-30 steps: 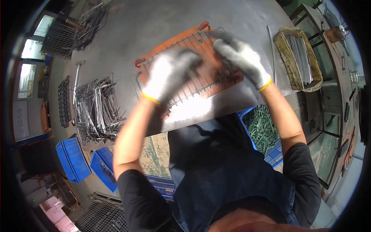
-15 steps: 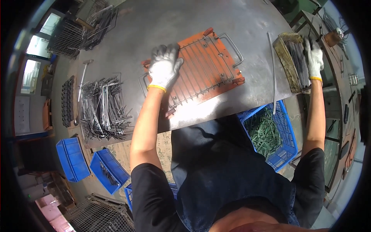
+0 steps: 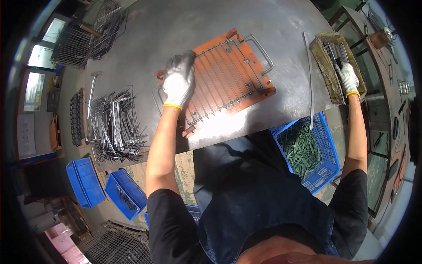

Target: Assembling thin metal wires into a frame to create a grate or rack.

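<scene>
Left glove: my left hand (image 3: 178,81) lay palm down, fingers extended and mostly open, over the left end of the wire rack (image 3: 222,75); I could not tell whether it pressed
Right glove: my right hand (image 3: 347,77) was in the box (image 3: 325,72), fingers partly bent among thin rods (image 3: 338,49); I could not tell whether it held any
Change: a second earlier both hands were over the rack; my right had since moved onto the rods, dividing the work between two spots
Rack: one, on one orange board (image 3: 252,59), on the metal table (image 3: 167,26)
Rods: one loose (image 3: 309,66) beside the box; boxed ones too many to count
Left side: one hammer (image 3: 91,94), one pile of bent rods (image 3: 115,127)
Below: two blue bins (image 3: 85,182) leftward, one blue crate (image 3: 325,169) of green straps (image 3: 303,149) rightward
</scene>
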A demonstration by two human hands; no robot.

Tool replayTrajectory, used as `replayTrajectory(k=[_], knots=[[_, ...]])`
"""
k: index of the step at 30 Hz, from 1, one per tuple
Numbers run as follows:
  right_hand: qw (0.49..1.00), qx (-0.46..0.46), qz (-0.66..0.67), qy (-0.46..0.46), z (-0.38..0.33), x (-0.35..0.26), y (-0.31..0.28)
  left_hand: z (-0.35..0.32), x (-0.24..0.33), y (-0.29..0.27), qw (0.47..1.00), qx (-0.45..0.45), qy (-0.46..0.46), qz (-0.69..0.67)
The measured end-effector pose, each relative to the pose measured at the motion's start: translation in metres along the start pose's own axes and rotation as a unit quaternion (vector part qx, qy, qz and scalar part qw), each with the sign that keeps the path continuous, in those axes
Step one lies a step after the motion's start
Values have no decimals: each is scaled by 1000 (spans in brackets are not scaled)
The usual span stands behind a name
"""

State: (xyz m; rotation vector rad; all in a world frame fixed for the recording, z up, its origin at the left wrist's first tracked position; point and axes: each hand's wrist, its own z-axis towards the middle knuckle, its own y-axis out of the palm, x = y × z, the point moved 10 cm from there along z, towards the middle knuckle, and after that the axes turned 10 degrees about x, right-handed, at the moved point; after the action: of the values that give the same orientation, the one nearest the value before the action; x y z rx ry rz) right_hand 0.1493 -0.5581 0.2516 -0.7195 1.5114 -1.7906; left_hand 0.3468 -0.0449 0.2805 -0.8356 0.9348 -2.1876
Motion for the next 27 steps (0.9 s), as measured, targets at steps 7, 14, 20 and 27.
replayTrajectory(k=[7, 14, 20, 27], knots=[[999, 25, 31, -28, -1, -3, -21, 5, 35, 7, 984, -47, 124, 115], [928, 248, 176, -217, -66, -138, -107, 12, 8, 19, 989, -148, 3, -19], [892, 22, 433, -123, -84, -247, -49, -1, -81, -49, 929, 165, -243, -226], [890, -47, 454, 6, -67, -248, 36, -71, -171, -154, 846, 301, -378, -226]])
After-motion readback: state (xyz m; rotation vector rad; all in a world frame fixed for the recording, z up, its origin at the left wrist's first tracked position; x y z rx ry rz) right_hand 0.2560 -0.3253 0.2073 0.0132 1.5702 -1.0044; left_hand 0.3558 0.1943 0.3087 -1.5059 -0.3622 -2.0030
